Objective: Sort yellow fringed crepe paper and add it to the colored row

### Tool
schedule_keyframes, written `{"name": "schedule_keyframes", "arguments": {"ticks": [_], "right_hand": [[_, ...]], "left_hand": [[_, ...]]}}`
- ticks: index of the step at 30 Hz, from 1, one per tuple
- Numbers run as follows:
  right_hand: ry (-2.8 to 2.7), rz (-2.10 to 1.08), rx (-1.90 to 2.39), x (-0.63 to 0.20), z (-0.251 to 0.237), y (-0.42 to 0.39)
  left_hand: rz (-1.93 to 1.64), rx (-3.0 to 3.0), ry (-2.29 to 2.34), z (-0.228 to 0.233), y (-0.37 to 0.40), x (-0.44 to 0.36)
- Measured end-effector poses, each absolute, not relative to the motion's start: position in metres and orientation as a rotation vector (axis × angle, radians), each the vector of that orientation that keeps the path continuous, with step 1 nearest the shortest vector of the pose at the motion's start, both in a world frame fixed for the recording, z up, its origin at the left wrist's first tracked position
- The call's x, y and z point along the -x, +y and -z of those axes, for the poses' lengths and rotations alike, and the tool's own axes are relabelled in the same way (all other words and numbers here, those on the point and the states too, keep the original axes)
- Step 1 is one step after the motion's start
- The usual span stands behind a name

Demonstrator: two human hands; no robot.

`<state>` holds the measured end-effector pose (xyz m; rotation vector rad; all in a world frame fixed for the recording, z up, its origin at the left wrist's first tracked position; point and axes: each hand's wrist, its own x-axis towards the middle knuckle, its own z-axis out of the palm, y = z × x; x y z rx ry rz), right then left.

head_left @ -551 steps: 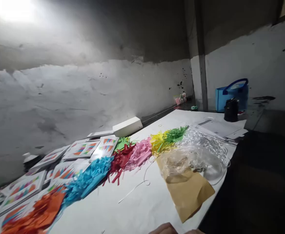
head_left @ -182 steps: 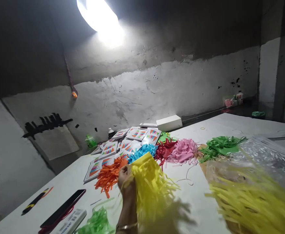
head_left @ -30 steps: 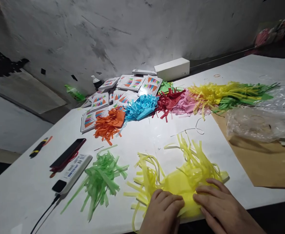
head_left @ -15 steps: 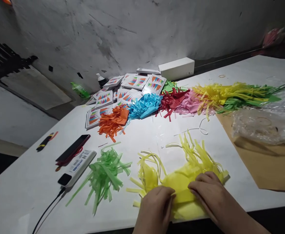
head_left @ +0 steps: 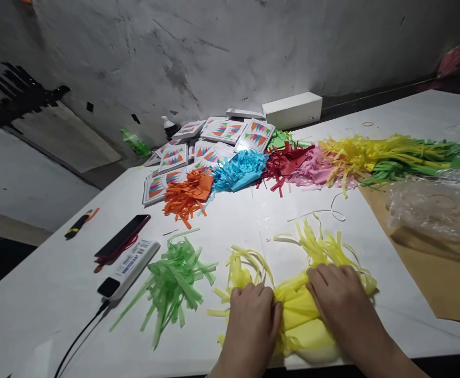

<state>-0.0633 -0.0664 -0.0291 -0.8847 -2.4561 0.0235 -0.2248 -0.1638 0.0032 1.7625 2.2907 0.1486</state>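
Note:
A yellow fringed tissue paper (head_left: pixel 299 310) lies at the near edge of the white table (head_left: pixel 49 294), bunched into folds between my hands. My left hand (head_left: pixel 251 317) presses on its left part, fingers curled over the paper. My right hand (head_left: pixel 338 299) grips its right part, next to the loose yellow strips (head_left: pixel 324 247) that fan away from me. A green fringed paper bundle (head_left: pixel 170 283) lies just left of my left hand, untouched.
Orange (head_left: pixel 186 194), blue (head_left: pixel 240 170), red (head_left: pixel 287 163), pink (head_left: pixel 316 168), yellow and green (head_left: pixel 395 155) fringe piles line the far side, with printed cards (head_left: pixel 222 131) and a white box (head_left: pixel 293 109) behind. A phone (head_left: pixel 122 242), power bank (head_left: pixel 129 266), brown paper (head_left: pixel 430 252) and clear bag (head_left: pixel 437 210) lie around.
Over the last second my hands have moved away from me across the yellow paper, gathering its flat middle into folds. Earlier I carried this yellow fringe to the near edge.

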Motion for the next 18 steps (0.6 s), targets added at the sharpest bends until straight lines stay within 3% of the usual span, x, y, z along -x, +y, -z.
{"name": "schedule_keyframes", "arguments": {"ticks": [6,12,18], "right_hand": [[-2.486,-0.01,0.244,0.049,0.025,-0.077],[-2.438,-0.038,0.353,0.053,0.034,-0.081],[-2.472,-0.1,0.373,0.054,0.032,-0.088]], "left_hand": [[-0.191,-1.765,2.246,0.003,-0.159,0.234],[-0.825,-2.086,2.319,0.004,-0.167,0.235],[-0.88,-2.458,2.055,0.022,-0.178,0.219]]}}
